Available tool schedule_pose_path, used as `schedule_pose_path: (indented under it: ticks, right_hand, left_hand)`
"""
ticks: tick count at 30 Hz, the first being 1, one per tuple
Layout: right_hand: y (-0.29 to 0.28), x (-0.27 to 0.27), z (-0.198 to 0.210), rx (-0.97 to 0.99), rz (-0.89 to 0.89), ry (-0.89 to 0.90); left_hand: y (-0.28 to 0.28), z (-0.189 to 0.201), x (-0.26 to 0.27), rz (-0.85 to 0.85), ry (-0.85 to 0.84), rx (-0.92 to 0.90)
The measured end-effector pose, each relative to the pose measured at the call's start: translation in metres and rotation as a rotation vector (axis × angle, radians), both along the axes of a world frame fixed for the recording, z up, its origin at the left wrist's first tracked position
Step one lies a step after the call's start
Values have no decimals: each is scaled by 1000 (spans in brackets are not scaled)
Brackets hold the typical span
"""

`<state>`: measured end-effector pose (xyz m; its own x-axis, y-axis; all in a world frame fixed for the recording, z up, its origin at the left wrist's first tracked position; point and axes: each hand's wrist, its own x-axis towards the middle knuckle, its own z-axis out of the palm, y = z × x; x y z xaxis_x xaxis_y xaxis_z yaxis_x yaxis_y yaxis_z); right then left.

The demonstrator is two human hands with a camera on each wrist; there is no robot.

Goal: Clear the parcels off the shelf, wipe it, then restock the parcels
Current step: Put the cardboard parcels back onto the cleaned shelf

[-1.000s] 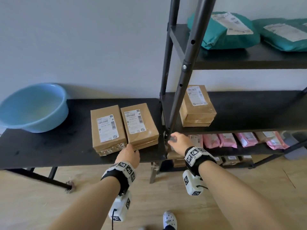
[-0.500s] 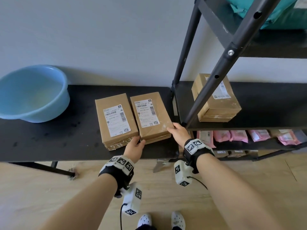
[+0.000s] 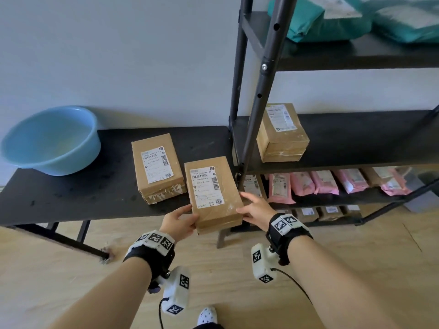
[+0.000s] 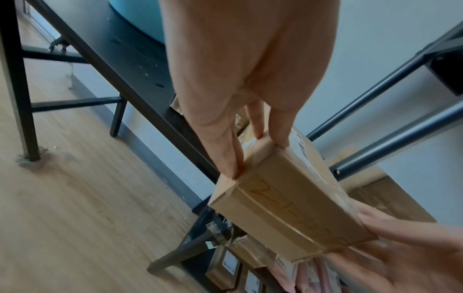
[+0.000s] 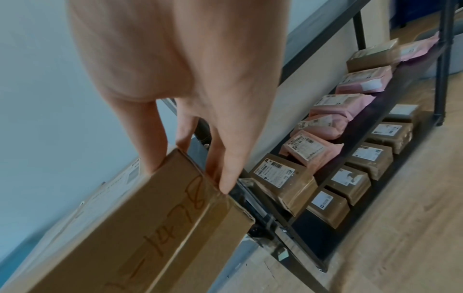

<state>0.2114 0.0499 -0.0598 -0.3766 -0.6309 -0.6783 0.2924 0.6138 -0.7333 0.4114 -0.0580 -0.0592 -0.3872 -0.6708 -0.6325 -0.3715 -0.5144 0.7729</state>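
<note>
A brown cardboard parcel (image 3: 212, 191) with a white label hangs in the air over the front edge of the black side table (image 3: 71, 198). My left hand (image 3: 181, 222) grips its near left corner, thumb on top. My right hand (image 3: 253, 208) grips its near right corner. In the wrist views the same parcel (image 4: 290, 208) (image 5: 140, 228) shows handwriting on its near face, pinched by my left hand (image 4: 260, 150) and right hand (image 5: 190, 168). A second parcel (image 3: 156, 167) lies on the table. A third parcel (image 3: 281, 134) sits on the middle shelf (image 3: 368, 138).
A blue basin (image 3: 51, 138) stands at the table's left end. The black shelf post (image 3: 259, 96) rises just right of the held parcel. Teal bags (image 3: 318, 20) lie on the top shelf, pink bags (image 3: 325, 185) and brown parcels (image 5: 283, 178) on the lower shelves.
Both hands have taken hold of the right-hand parcel on the table, lifted it and drawn it toward me. The other parcel on the table has stayed in place.
</note>
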Motion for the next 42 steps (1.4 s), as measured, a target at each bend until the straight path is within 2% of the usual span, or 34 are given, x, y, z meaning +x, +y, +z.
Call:
schedule_pose_path:
  ticks: [5, 8, 14, 19, 24, 31, 38, 42]
  right_hand:
    - [78, 0, 13, -14, -16, -35]
    - [132, -12, 16, -26, -61, -55]
    - [225, -68, 38, -73, -196, -3]
    - [260, -134, 69, -144, -316, 83]
    - [251, -195, 86, -203, -376, 154]
    - [188, -285, 90, -235, -396, 210]
    - [120, -378, 73, -154, -380, 190]
    - [93, -408, 60, -135, -367, 194]
  left_hand:
    - [60, 11, 6, -117, -27, 50]
    - [101, 15, -9, -201, -49, 32]
    - [175, 43, -84, -347, 24, -12]
    - [201, 70, -165, -388, 120, -65]
    - [188, 72, -238, -377, 185, -140]
    - [137, 64, -331, -318, 195, -197]
    - [88, 42, -420, -259, 201, -103]
    - [80, 32, -448, -277, 168, -153]
